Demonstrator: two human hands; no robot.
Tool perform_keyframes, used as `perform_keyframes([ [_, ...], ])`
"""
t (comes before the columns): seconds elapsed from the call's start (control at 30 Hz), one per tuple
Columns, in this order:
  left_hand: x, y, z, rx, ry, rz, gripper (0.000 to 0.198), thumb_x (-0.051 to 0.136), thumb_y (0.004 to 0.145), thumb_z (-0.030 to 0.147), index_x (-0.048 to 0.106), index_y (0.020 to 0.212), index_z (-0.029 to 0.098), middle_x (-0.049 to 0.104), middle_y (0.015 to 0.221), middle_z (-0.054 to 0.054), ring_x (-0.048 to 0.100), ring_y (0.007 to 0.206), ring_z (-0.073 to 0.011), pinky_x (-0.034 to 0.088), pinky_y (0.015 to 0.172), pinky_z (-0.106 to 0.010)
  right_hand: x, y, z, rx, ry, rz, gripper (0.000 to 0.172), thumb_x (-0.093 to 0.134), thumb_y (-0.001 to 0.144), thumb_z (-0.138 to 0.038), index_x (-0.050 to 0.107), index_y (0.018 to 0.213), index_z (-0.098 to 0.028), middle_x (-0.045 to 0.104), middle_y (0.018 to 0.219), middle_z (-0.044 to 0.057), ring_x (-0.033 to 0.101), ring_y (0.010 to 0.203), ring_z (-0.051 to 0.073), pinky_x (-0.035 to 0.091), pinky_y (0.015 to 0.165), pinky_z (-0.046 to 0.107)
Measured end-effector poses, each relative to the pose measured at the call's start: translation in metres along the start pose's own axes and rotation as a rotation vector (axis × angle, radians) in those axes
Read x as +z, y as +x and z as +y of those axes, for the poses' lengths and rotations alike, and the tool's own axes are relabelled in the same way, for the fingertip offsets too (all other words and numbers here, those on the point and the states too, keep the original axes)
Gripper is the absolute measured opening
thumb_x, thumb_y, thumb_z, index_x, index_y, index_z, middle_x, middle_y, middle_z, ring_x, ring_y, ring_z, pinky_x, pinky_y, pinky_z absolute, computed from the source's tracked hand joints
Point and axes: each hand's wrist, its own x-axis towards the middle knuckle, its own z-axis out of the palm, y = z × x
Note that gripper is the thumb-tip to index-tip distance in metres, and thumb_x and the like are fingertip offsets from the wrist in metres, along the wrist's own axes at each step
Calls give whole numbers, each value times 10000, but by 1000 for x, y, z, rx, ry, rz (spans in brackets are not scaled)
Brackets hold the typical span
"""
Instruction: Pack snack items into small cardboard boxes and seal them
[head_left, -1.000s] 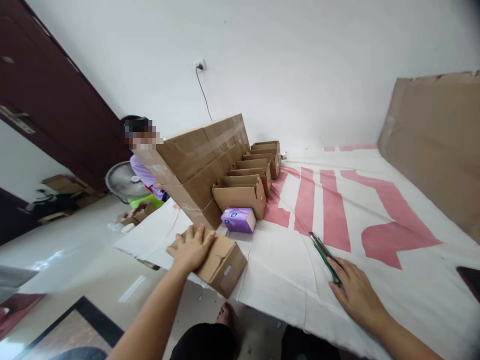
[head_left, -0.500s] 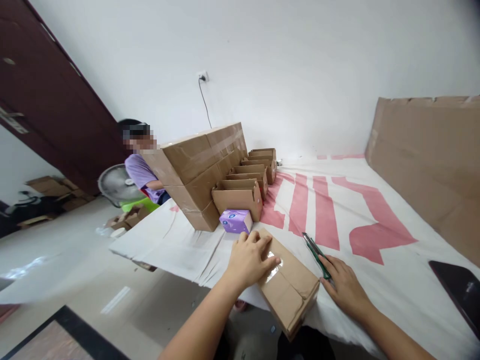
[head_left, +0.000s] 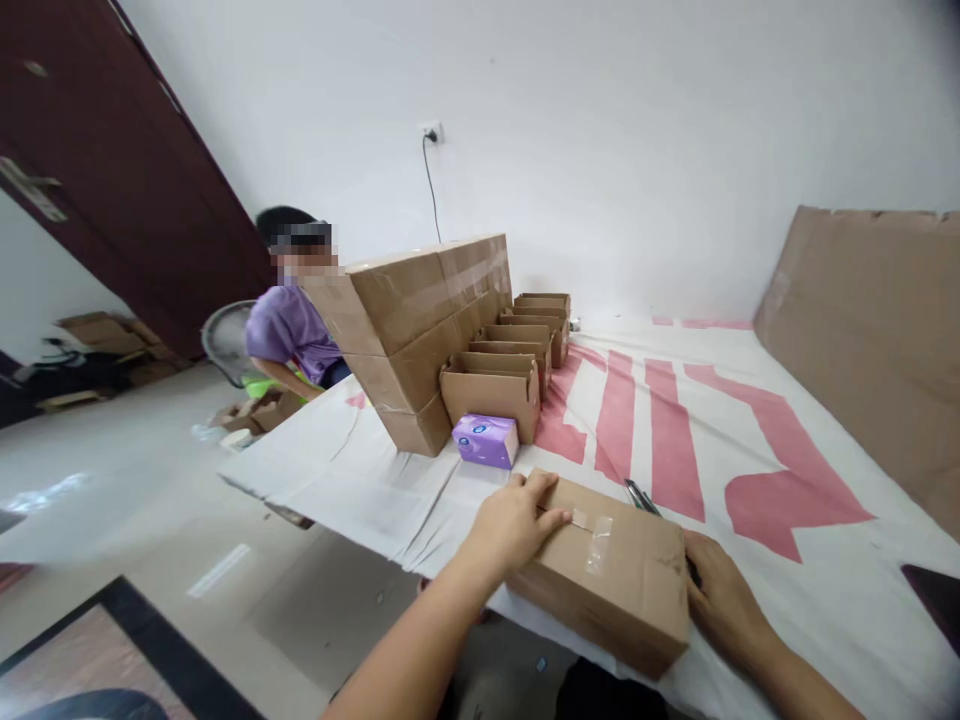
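While your left hand (head_left: 511,532) grips that taped cardboard box (head_left: 619,590) by its left end, probably steadying it, your right hand (head_left: 721,590) is curled round a half-hidden utility knife (head_left: 641,498).

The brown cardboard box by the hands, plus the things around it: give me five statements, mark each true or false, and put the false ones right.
1. The person's left hand touches the closed, rectangular brown cardboard box. True.
2. That box's top is free of tape. False: a strip of shiny clear tape lies on it.
3. The purple, block-shaped pack is inside the nearest open-topped brown cardboard box. False: the pack sits on the white cloth with red printing, in front of that box.
4. A metal-tipped cutter shows beyond the closed box, near the right hand. True.
5. In the view, the person in a purple top is right of the stacked brown cartons. False: that person is left of them.
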Motion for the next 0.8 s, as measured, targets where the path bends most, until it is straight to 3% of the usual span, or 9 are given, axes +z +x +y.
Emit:
perform_keyframes([
  [0.13,10,-7,0,-28,-71,69,467,467,874,457,561,1286,259,578,1236,-126,632,1023,-310,468,919,-435,-12,15,-15,98,35,-69,278,454,836,-347,649,961,-192,687,1027,126,610,1001,288,486,868,430],
  [0.27,23,0,-29,46,-563,71,421,459,847,310,629,1217,204,503,1391,-97,451,1309,-264,295,1133,-397,-19,23,-6,159,18,-72,314,484,739,-285,623,1002,-184,673,1052,128,620,1002,285,497,861,419],
  [0.33,30,2,-39,29,-782,72,428,470,826,305,643,1196,179,501,1402,-98,400,1349,-261,239,1165,-409,-28,28,5,166,3,-28,377,474,712,-270,609,1053,-181,668,1063,125,628,990,281,506,856,425],
  [0.43,34,1,-41,-1,-925,70,443,463,792,266,648,1187,191,493,1417,-70,387,1354,-269,218,1169,-437,-53,41,7,165,-74,136,396,455,725,-291,612,1070,-176,657,1036,127,615,995,310,506,847,471],
  [0.53,33,-2,-38,16,-929,58,530,403,729,182,632,1207,182,497,1414,-56,380,1352,-271,228,1160,-446,-84,56,-23,122,-76,316,392,467,795,-313,584,1154,-205,610,1114,111,584,1049,304,505,847,447],
  [0.6,33,-3,-38,39,-904,59,569,369,714,167,619,1225,168,496,1416,-57,376,1352,-267,236,1156,-437,-100,63,-57,25,37,339,352,492,837,-305,564,1177,-246,592,1142,80,590,1035,262,517,817,379],
  [0.7,33,-2,-41,62,-867,76,576,342,720,171,618,1226,162,517,1399,-54,388,1341,-251,244,1154,-414,-108,70,-106,-229,173,152,323,493,879,-247,552,1195,-275,578,1168,60,589,1058,223,517,840,329],
  [0.8,35,-1,-43,77,-866,90,577,346,711,170,625,1216,164,547,1371,-53,409,1324,-250,263,1147,-413,-101,75,-138,-406,202,-43,369,440,894,-152,547,1221,-286,571,1190,53,588,1075,194,512,893,314],
])
